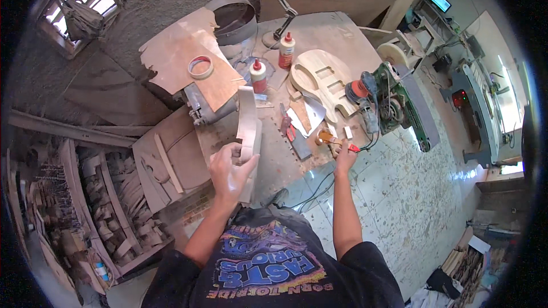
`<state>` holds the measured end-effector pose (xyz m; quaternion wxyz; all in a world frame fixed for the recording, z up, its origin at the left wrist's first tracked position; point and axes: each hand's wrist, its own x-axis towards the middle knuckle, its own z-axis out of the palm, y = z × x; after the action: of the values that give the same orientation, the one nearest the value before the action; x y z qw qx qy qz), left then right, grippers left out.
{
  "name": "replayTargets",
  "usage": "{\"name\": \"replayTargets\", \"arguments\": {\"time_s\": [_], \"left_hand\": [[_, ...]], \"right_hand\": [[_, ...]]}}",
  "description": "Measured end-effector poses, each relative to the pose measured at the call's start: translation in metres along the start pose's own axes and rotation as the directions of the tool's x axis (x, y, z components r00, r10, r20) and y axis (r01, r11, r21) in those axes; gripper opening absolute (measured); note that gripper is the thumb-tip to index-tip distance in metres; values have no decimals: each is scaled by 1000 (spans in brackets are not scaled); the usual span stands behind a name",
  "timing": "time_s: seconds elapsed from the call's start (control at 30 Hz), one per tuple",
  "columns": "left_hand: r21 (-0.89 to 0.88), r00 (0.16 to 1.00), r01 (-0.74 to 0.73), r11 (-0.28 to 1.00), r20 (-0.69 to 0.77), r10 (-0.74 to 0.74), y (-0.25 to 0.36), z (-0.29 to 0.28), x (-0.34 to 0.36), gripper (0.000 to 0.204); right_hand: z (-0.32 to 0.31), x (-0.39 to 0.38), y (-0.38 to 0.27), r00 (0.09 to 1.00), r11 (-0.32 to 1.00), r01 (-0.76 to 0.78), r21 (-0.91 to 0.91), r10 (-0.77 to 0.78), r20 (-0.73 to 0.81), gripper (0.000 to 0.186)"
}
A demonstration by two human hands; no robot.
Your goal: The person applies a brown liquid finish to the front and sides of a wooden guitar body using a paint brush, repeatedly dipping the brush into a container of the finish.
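On the left, my left hand (229, 168) grips a long, curved, pale wooden piece (246, 117) near its lower end, thumb on one side and fingers on the other. The piece rises over the near left part of the workbench (274, 174). My right hand (344, 158) is closed round what looks like a paintbrush (354, 148) with a red handle end. Its other end reaches to a small container (324, 136) with amber contents at the bench's near right edge; whether it dips inside I cannot tell. A small white block (348, 132) lies beside it.
A pale guitar body (323, 74) lies at right, near a green belt sander (394, 100). Two glue bottles (258, 77) stand mid-bench. A dark grey block (301, 147) lies between my hands. A tape roll (200, 67) rests on thin boards; a lamp (278, 35) stands behind.
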<state>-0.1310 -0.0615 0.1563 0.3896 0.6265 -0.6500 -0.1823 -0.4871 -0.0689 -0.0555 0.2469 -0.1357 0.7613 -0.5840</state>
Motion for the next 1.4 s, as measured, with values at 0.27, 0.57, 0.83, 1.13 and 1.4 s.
{"name": "replayTargets", "arguments": {"time_s": [0.27,0.57,0.83,1.13,1.4], "left_hand": [[25,997,-81,996,-7,81,1,-13,1,35],[0,990,-137,991,-28,137,6,-9,-11,34],[-39,978,-207,977,-4,207,1,-1,4,35],[-120,967,-247,962,37,253,-11,-9,19,31],[-92,965,-254,963,48,259,-20,-11,26,30]], "right_hand": [[-13,12,-1,955,894,-294,339,290,63,29],[-26,-56,-115,892,657,-450,605,300,337,24],[-13,-167,-193,823,895,250,370,-398,405,28],[27,-203,-225,220,293,955,53,-814,538,21],[28,-224,-209,84,201,972,124,-784,615,18]]}}
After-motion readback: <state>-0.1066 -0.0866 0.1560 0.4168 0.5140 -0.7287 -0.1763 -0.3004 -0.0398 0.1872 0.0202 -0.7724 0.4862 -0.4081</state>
